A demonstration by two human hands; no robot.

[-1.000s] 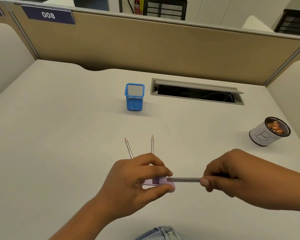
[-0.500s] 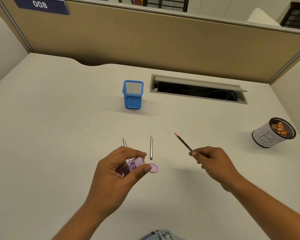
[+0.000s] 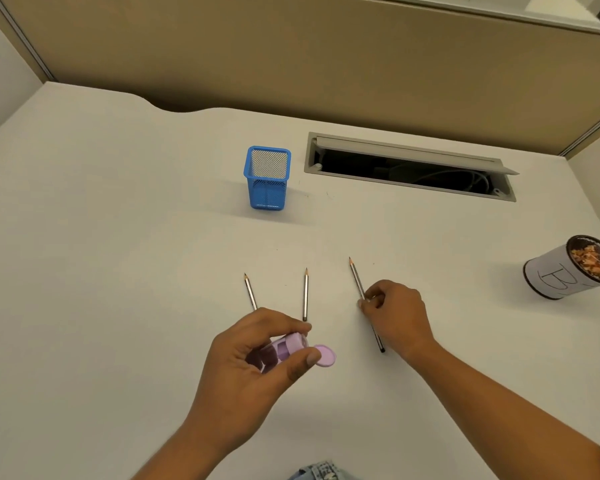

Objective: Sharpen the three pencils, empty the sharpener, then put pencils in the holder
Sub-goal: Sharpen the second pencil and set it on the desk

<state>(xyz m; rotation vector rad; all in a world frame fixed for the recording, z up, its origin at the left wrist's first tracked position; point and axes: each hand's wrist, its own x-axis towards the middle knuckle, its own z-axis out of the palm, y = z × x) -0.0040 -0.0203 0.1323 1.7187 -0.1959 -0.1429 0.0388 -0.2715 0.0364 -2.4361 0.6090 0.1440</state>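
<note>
In the head view, a pale bench [image 3: 118,237] was seen from above, closed off at the back by a tan partition [image 3: 291,46]. The left hand [image 3: 253,362] was held low in the middle of the picture with its fingers and thumb curled round a lilac sharpener [image 3: 283,349], which was gripped between thumb and fingertips just over the bench. The sharpener's round lid [image 3: 325,355] was swung open and stuck out to the right of the thumb. Three pencils were laid on the bench with their sharpened tips pointed away from the person. The blunt end of the left pencil [image 3: 250,292] was hidden behind the left hand, and the middle pencil [image 3: 305,294] was laid just beyond that hand's fingertips. The right pencil [image 3: 355,275] was slanted, with its tip away and leftward, and was pinched partway along its shaft by the curled fingertips of the right hand [image 3: 394,315]; its blunt end was shown below the hand near the wrist. A blue mesh holder [image 3: 267,178] was stood upright farther back, well apart from the pencils, and nothing could be seen inside it. Beside it on the right, an open cable hatch [image 3: 409,168] was set into the bench. At the right edge a white cup [image 3: 555,277] holding wood shavings was stood, marked with a handwritten letter. A patch of denim [image 3: 319,471] was seen at the bottom edge.
</note>
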